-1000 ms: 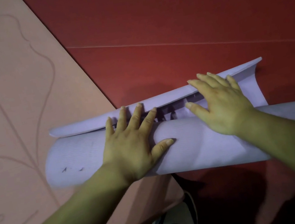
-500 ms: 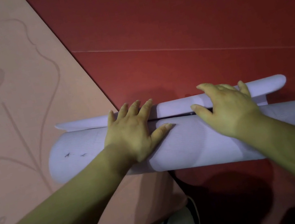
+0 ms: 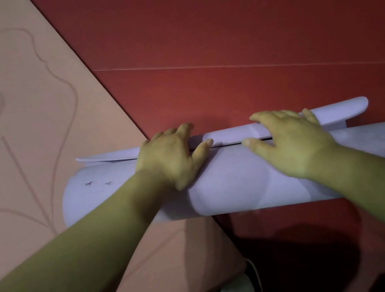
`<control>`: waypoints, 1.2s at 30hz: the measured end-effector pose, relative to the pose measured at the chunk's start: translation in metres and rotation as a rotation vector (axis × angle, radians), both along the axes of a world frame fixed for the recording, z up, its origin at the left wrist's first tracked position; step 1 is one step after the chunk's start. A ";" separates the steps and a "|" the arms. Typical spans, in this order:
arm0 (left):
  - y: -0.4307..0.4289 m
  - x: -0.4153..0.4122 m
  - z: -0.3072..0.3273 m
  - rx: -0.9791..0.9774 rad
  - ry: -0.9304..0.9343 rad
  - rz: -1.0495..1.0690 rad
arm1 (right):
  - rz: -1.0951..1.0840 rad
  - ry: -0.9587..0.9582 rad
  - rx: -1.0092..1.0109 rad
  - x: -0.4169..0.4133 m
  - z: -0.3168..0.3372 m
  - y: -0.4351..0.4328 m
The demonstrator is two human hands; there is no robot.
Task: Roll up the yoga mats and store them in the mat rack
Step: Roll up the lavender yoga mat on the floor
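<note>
Grip: L hand point(image 3: 168, 159) & R hand point(image 3: 293, 144) curled over mat point(image 3: 244, 185) edge (red floor point(image 3: 229, 23) beyond)

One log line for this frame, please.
step: rolling | lilac mat: end flap loose | left hand: grips flap | right hand: grips flap
</note>
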State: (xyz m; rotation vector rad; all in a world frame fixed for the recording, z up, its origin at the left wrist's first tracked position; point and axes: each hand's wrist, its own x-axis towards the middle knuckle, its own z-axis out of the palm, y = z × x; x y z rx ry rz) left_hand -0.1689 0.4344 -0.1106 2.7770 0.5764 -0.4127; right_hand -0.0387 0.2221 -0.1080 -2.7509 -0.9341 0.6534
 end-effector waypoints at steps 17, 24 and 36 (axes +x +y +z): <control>-0.035 -0.024 0.001 0.170 -0.064 -0.110 | 0.012 -0.133 0.084 0.013 -0.011 0.010; -0.023 -0.003 -0.001 0.161 0.011 -0.098 | -0.026 -0.049 0.026 0.018 -0.004 0.013; -0.011 0.015 -0.002 0.122 -0.035 -0.082 | 0.006 -0.083 -0.108 0.029 -0.001 0.019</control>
